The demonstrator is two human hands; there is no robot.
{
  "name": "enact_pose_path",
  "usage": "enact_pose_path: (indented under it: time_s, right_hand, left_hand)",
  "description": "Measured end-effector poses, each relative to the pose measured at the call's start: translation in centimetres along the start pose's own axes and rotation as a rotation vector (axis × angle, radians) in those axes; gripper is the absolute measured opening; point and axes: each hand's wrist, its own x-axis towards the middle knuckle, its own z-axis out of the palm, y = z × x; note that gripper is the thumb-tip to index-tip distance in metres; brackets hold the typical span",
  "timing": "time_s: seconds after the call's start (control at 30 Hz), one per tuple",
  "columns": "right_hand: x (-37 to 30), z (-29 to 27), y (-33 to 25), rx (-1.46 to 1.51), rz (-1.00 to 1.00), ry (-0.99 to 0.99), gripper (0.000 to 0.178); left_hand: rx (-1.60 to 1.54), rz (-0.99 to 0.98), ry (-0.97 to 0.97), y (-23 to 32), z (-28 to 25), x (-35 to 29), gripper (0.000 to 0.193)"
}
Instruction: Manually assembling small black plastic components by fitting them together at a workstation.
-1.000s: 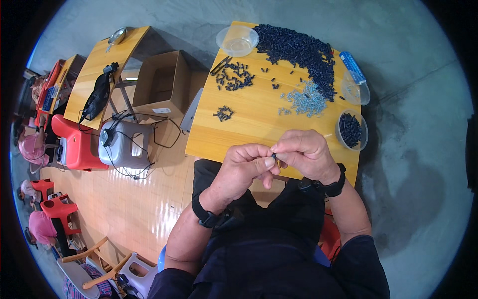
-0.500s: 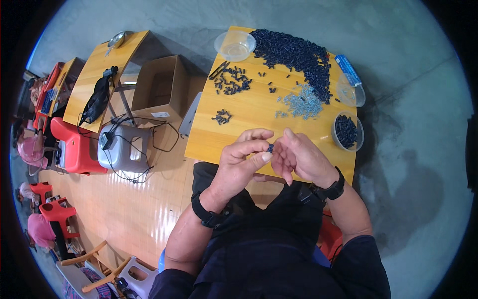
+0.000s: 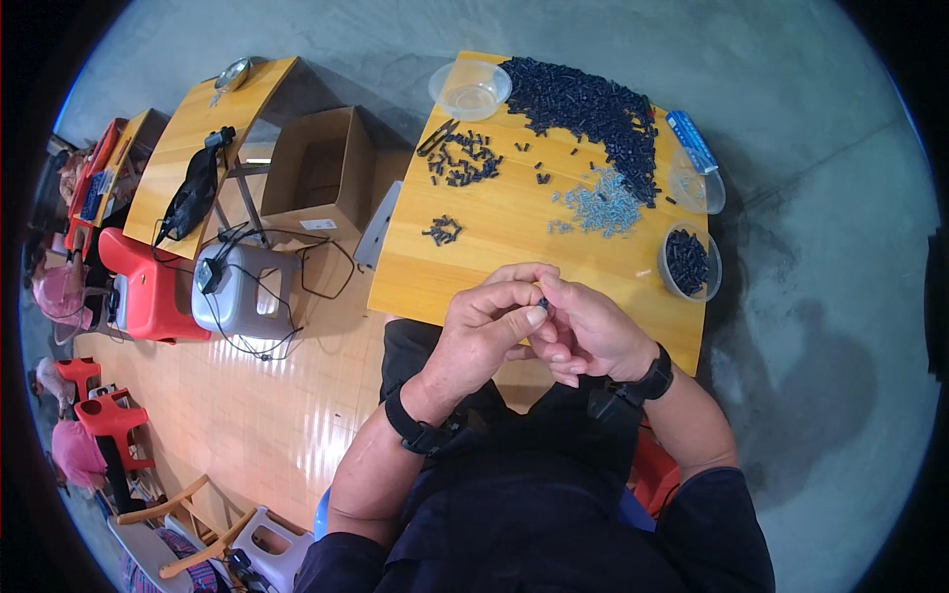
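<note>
My left hand (image 3: 491,326) and my right hand (image 3: 591,334) meet over the near edge of a small wooden table (image 3: 514,232). Between the fingertips of both hands sits a small black part (image 3: 543,302). On the table lie a big heap of black parts (image 3: 583,104), a patch of small silvery screws (image 3: 603,208), and two little groups of black parts (image 3: 463,160) (image 3: 443,230). An empty clear bowl (image 3: 470,89) stands at the far left corner. A bowl with black parts (image 3: 687,262) stands at the right edge.
A second clear bowl (image 3: 695,186) and a blue packet (image 3: 690,140) lie at the table's right. To the left are an open cardboard box (image 3: 316,173), a grey canister with cables (image 3: 242,292), another wooden table (image 3: 198,143), red chairs (image 3: 143,287) and other people at the far left edge.
My hands have drawn slightly toward me and closed together; the fingers have shifted on the small black part. The table's contents have not moved.
</note>
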Motion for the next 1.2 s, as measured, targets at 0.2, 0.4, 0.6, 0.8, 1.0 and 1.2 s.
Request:
enact_pose_path:
  time_s: [0.2,0.4,0.6,0.8,1.0,1.2]
  right_hand:
    - [0.4,-0.2,0.9,0.03,-0.018,0.006,0.056]
    - [0.5,0.3,1.5,0.138,-0.005,0.095,0.053]
    - [0.8,0.9,1.9,0.218,-0.018,0.112,0.048]
    - [1.7,1.4,3.4,0.375,-0.111,0.126,0.042]
    - [2.5,1.3,4.7,0.468,-0.131,0.15,0.043]
    - [1.5,-1.0,4.6,0.123,-0.139,0.25,0.049]
  left_hand:
    - [0.042,0.021,0.01,-0.3,-0.1,0.3,0.011]
    - [0.026,-0.032,0.045,-0.6,0.1,0.3,0.014]
    - [0.052,0.009,0.037,-1.5,-0.5,0.5,0.018]
    - [0.04,-0.075,-0.032,-1.5,-1.1,1.0,0.019]
    - [0.04,-0.161,0.018,-2.5,-2.2,0.7,0.016]
    - [0.13,-0.199,0.006,-3.9,-1.9,1.1,0.019]
